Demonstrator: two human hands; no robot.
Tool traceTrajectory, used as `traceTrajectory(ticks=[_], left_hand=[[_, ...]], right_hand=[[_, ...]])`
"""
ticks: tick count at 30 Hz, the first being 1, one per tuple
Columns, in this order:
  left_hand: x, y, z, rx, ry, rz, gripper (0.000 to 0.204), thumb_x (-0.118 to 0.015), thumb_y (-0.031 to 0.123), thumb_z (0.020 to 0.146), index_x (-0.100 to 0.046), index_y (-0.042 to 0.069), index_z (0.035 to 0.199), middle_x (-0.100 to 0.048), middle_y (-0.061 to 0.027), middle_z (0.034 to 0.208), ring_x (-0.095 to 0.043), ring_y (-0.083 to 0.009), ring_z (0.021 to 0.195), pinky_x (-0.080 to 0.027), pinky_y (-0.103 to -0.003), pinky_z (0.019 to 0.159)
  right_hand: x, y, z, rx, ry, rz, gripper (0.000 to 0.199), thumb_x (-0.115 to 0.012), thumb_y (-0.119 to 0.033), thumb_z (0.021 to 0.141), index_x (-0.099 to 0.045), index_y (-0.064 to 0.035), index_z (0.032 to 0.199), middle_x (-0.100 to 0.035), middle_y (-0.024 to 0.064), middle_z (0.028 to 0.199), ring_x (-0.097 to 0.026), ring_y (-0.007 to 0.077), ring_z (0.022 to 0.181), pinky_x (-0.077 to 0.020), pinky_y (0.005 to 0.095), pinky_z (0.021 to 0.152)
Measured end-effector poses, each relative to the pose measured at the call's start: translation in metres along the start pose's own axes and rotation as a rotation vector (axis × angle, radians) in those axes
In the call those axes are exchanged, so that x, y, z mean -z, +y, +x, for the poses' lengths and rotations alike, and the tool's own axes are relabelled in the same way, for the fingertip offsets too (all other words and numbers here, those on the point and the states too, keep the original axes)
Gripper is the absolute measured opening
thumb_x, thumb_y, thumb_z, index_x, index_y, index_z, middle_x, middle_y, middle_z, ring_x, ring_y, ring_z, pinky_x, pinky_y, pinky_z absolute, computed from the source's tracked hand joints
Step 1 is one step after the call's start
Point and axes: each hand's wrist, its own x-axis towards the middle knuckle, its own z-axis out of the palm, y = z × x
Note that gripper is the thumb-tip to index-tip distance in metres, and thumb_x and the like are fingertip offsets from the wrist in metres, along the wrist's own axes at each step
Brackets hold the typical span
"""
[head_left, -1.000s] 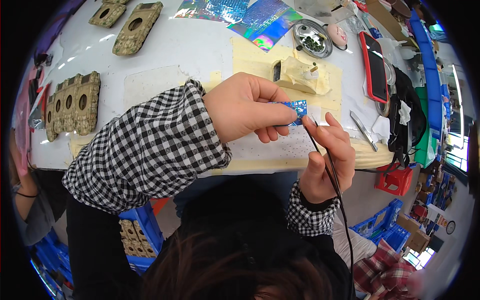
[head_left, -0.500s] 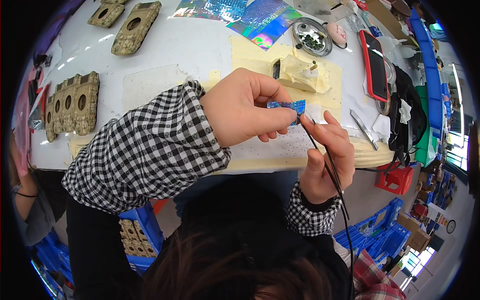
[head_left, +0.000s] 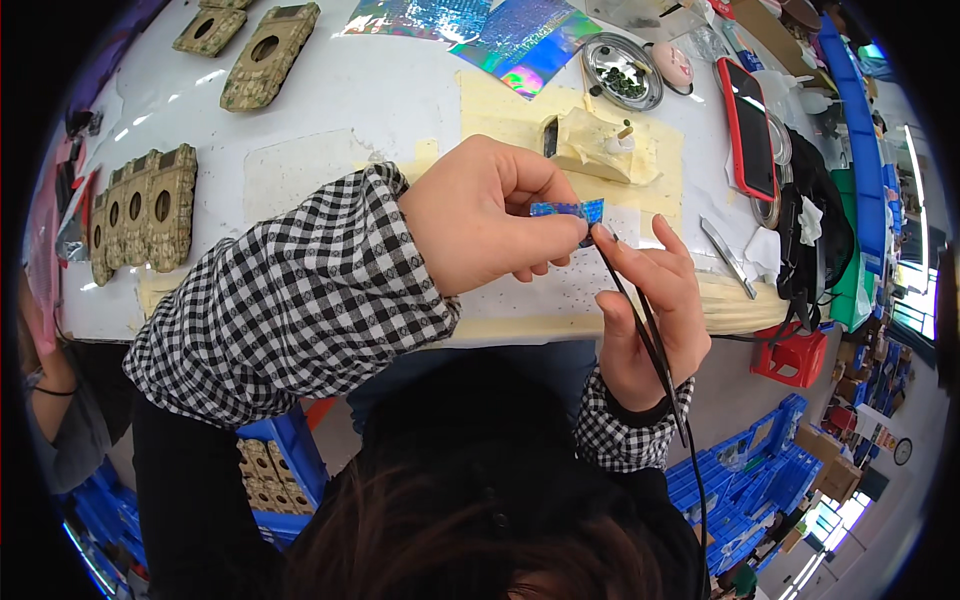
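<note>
The blue strip (head_left: 568, 210), a small shiny piece with a holographic sheen, sits pinched in the left hand (head_left: 490, 215) just above the near edge of the white table (head_left: 330, 100), with the right hand (head_left: 650, 300) touching it from below.

Judging from this pose, the work goes best if the left hand holds the strip flat and steady while the right fingertip presses squarely along its end, and if the black cord (head_left: 655, 350) is kept from tugging on the joint. A slip of the thumb would likely crease so thin a piece.

The left hand, in a black-and-white checked sleeve (head_left: 290, 290), is curled almost closed, thumb and fingers clamped on the strip's left part. The right hand is half open: its forefinger tip meets the strip's right end, the other fingers are loosely extended, and the cord runs down across its palm toward the wrist. Whether the right hand truly grips the cord or only lets it lie there, I cannot tell.

Further out on the table lie camouflage-patterned panels (head_left: 140, 210) with round holes at the left, holographic sheets (head_left: 520, 35) at the far side, a red phone (head_left: 745, 130) to the right, a metal dish (head_left: 622, 70) of dark bits, and tweezers (head_left: 727, 257) near the right hand.
</note>
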Motion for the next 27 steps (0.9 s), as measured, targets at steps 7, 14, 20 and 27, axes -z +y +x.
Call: traceTrajectory(ticks=[7,14,20,27], left_hand=[[0.0,0.004,0.001,0.126,-0.044,-0.184,0.02,-0.065,0.019,0.084,-0.061,-0.001,0.089,-0.064,-0.006,0.072,-0.06,-0.0089,0.06,-0.047,-0.019,0.051],[0.001,0.004,0.001,0.137,-0.052,-0.175,0.023,-0.065,0.02,0.082,-0.063,-0.002,0.088,-0.064,-0.0071,0.073,-0.06,-0.0103,0.061,-0.049,-0.021,0.056],[0.0,0.005,0.001,0.111,-0.063,-0.157,0.02,-0.064,0.018,0.085,-0.061,-0.001,0.089,-0.063,-0.0061,0.072,-0.059,-0.0085,0.058,-0.046,-0.019,0.051],[-0.001,0.004,0.001,0.095,-0.046,-0.165,0.021,-0.064,0.019,0.085,-0.061,-0.001,0.09,-0.063,-0.0054,0.072,-0.059,-0.0083,0.06,-0.046,-0.019,0.052]], right_hand=[[-0.013,0.006,-0.01,-0.056,0.185,0.219,0.038,-0.064,-0.033,0.084,-0.055,-0.0026,0.104,-0.068,0.0131,0.097,-0.062,0.02,0.084,-0.0411,0.0469,0.095],[-0.019,0.005,-0.014,-0.186,0.255,0.417,0.037,-0.06,-0.034,0.088,-0.053,-0.0002,0.104,-0.068,0.0167,0.096,-0.062,0.0203,0.088,-0.0382,0.0454,0.098],[-0.019,0.003,-0.014,-0.256,0.269,0.535,0.037,-0.057,-0.031,0.091,-0.051,0.0025,0.104,-0.067,0.0196,0.094,-0.061,0.0206,0.09,-0.0404,0.0383,0.095],[-0.018,0.001,-0.013,-0.301,0.291,0.568,0.041,-0.056,-0.034,0.091,-0.05,0.0038,0.106,-0.067,0.0206,0.093,-0.06,0.0214,0.088,-0.0448,0.0351,0.089]])
